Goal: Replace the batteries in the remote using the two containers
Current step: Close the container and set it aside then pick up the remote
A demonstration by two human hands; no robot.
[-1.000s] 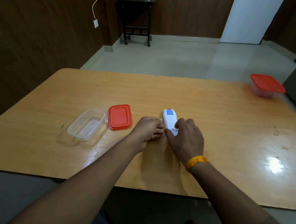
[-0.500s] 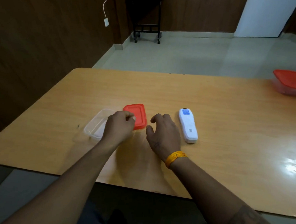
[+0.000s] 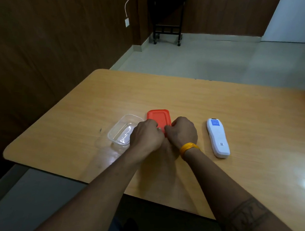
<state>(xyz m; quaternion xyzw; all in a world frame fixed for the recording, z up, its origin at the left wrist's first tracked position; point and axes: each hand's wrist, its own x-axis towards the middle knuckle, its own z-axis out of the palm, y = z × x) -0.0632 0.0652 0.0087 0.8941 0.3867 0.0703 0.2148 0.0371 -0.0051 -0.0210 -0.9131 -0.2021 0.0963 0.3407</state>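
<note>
Both your hands, left hand (image 3: pixel 146 135) and right hand (image 3: pixel 182 132), pinch the red lid (image 3: pixel 158 116) beside the clear container (image 3: pixel 123 132), likely to close it; remote (image 3: pixel 217 138) lies right, untouched.

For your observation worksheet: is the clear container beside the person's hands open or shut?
Open. The clear container has no lid on it; the red lid lies flat on the table beside it.
</note>
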